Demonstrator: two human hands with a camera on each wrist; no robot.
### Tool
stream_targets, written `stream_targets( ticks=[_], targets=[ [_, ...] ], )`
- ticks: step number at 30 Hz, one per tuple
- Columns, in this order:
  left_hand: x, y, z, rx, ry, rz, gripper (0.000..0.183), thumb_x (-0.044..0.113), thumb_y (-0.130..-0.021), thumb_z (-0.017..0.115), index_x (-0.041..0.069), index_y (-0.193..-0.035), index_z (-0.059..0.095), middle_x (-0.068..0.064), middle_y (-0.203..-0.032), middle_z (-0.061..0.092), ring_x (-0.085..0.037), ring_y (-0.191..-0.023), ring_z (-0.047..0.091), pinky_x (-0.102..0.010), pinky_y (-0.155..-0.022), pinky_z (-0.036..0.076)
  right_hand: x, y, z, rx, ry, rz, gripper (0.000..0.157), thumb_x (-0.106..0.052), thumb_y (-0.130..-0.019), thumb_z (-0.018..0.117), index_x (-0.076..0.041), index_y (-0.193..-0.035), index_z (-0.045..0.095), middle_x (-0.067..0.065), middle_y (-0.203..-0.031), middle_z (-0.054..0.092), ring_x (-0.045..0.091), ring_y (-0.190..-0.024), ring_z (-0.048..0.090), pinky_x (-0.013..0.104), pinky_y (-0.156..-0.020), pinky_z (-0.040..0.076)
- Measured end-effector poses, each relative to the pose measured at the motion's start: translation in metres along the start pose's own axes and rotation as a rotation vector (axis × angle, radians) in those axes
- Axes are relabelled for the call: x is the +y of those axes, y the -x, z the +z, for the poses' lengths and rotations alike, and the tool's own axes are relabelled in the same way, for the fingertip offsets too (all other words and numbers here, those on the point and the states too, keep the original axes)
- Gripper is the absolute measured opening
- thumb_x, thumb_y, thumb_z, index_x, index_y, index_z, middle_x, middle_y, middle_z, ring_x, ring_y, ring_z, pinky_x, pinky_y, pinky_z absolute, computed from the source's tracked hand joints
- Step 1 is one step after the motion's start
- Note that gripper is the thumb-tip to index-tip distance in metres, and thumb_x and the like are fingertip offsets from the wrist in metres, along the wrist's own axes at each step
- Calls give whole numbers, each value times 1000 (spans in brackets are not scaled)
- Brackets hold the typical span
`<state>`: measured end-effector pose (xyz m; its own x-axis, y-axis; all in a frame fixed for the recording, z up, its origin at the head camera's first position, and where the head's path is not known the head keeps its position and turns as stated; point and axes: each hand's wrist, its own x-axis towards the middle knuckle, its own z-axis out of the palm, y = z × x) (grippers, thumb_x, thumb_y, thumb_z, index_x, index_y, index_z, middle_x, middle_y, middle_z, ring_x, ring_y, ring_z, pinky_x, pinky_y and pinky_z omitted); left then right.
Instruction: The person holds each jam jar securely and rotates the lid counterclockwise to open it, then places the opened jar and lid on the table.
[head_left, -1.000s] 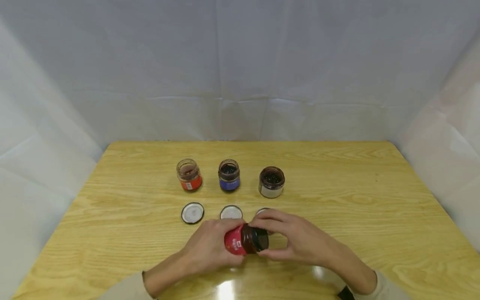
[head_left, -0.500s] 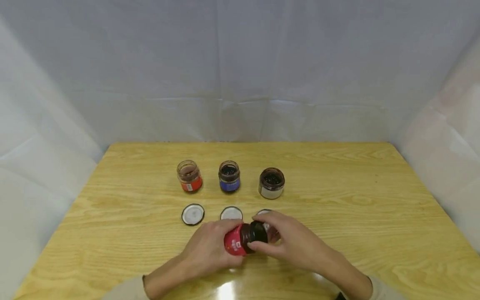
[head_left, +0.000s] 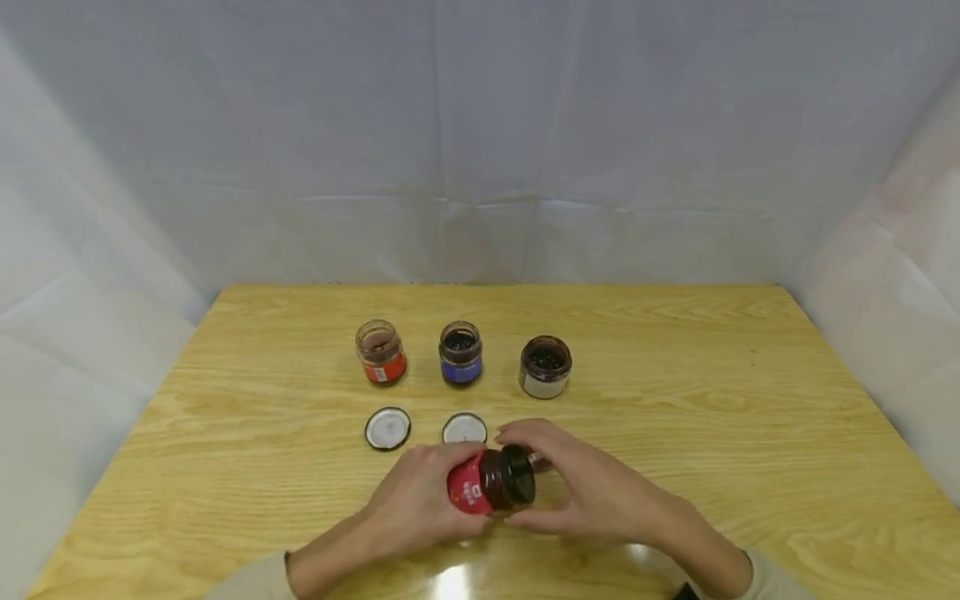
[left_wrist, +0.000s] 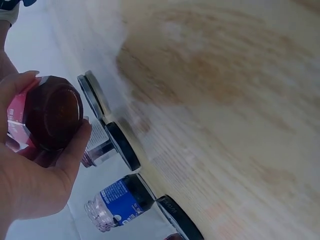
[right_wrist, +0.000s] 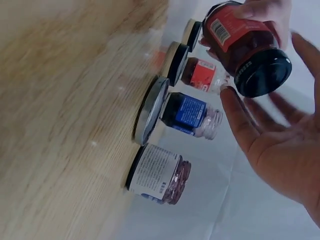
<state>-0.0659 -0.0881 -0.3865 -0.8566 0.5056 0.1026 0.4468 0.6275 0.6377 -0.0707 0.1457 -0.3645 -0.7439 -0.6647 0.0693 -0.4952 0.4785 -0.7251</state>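
Note:
My left hand (head_left: 420,492) grips a jam jar (head_left: 468,485) with a red-pink label, held tilted on its side above the table. Its black lid (head_left: 519,475) is on the jar and points right. Around that lid my right hand (head_left: 592,487) stands with thumb and fingers spread. In the right wrist view, the fingers (right_wrist: 240,117) look apart from the black lid (right_wrist: 263,72). The left wrist view shows the jar's dark glass base (left_wrist: 57,112) with the left thumb and fingers curled round the sides.
Behind the hands stand three lidless jars: red-labelled (head_left: 382,358), blue-labelled (head_left: 461,360) and white-labelled (head_left: 545,368). Two upturned lids (head_left: 387,428) lie before them in the head view; a third lid (right_wrist: 151,111) shows in the right wrist view. White sheets surround the wooden table (head_left: 712,392).
Half a second ago my right fingers were wrapped round the black lid; now they have spread off it. The left hand keeps the jar in about the same place.

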Motion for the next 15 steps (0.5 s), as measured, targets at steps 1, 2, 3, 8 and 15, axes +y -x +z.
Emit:
stream_targets(
  ticks=[1, 2, 3, 8, 15],
  targets=[
    [0, 0, 0, 3, -1, -8, 56, 30, -64, 82, 13, -115, 65, 1, -95, 66, -5, -75, 58, -20, -61, 47, -2, 0, 0, 1, -19, 59, 64, -47, -84, 69, -22, -137, 44, -7, -127, 51, 9, -108, 54, 31, -87, 49],
    [1, 0, 0, 8, -3, -15, 57, 30, -63, 82, 13, -115, 65, 1, -95, 66, -5, -74, 57, -20, -60, 47, -3, 0, 1, 3, -36, 111, 66, -52, -84, 65, -21, -138, 44, -7, -123, 53, 8, -104, 56, 30, -84, 50],
    [1, 0, 0, 11, -4, -22, 58, 30, -63, 82, 13, -115, 64, 0, -96, 66, -6, -74, 57, -20, -60, 47, -4, -1, 1, 9, -48, 154, 67, -56, -85, 62, -20, -138, 44, -7, -117, 55, 8, -99, 58, 29, -81, 51],
    [1, 0, 0, 17, -11, -27, 57, 30, -63, 82, 14, -115, 65, 1, -95, 66, -5, -74, 57, -20, -59, 47, -5, -5, 4, 25, -87, 163, 53, -53, -88, 60, -17, -126, 55, -8, -101, 58, 8, -84, 59, 25, -70, 52],
    [-3, 3, 1, -2, 36, 5, 50, 29, -64, 82, 17, -109, 65, 6, -88, 64, -3, -71, 56, -20, -57, 47, 2, -4, 2, -26, -88, -67, 43, -25, -84, 75, -29, -122, 55, -14, -114, 53, 8, -104, 53, 24, -87, 48]
  ],
)
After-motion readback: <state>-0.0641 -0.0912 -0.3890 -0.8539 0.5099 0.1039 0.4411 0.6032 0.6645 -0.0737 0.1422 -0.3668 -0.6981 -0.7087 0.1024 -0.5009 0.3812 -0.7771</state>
